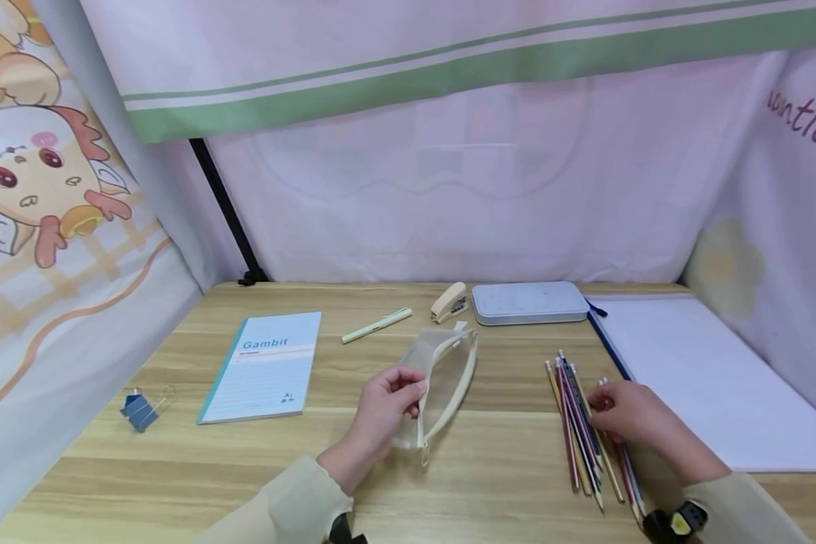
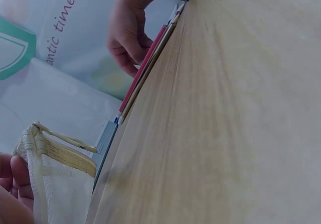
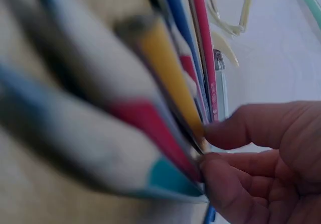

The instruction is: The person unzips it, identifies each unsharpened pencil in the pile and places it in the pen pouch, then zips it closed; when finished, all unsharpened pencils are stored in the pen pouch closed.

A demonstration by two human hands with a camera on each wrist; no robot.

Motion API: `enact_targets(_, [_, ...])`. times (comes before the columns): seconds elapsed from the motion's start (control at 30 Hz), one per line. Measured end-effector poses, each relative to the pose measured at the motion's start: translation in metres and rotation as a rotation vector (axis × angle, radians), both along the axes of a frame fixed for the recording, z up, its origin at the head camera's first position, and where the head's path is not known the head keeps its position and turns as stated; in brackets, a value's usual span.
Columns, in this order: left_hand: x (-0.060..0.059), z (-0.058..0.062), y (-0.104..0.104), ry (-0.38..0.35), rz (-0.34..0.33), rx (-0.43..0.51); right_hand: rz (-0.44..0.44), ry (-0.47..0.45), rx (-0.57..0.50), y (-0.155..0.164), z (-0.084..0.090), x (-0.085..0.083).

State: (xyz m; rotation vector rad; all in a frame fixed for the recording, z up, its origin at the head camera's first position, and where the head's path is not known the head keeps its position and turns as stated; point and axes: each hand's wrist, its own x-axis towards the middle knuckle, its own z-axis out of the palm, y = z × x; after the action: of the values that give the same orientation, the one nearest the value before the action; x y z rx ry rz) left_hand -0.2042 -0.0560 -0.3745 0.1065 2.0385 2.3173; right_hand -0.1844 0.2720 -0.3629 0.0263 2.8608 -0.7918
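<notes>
With our left hand [image 1: 384,404] we pinch the left rim of a translucent white mesh pouch with cream zip edges [image 1: 462,389], its mouth parted, over the pale wood-grain table [image 1: 503,472]. Our right hand [image 1: 632,412], thumb and fingertips nearly together, pinches among slim multicoloured wooden pencils [image 1: 579,423] lying right of the pouch, beside a large white sheet [image 1: 721,378].
</notes>
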Motion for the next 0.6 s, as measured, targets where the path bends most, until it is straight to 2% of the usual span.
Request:
enact_targets(0.13, [-0.0001, 0.0004, -0.0004, 0.001, 0.006, 0.002, 0.000, -0.036, 0.053, -0.0040, 0.0023, -0.0035])
enact_targets(0.3, [0.0001, 0.0004, -0.0009, 0.005, 0.006, 0.000, -0.016, -0.059, 0.036, -0.0056, 0.0025, -0.0072])
enact_targets(0.4, [0.0003, 0.0003, -0.0010, 0.006, 0.005, 0.000, -0.030, -0.063, -0.006, -0.0044, 0.0017, -0.0083])
enact_targets(0.6, [0.0006, 0.0001, -0.0007, 0.003, -0.001, 0.002, -0.088, -0.029, -0.159, 0.0016, -0.0016, -0.0065])
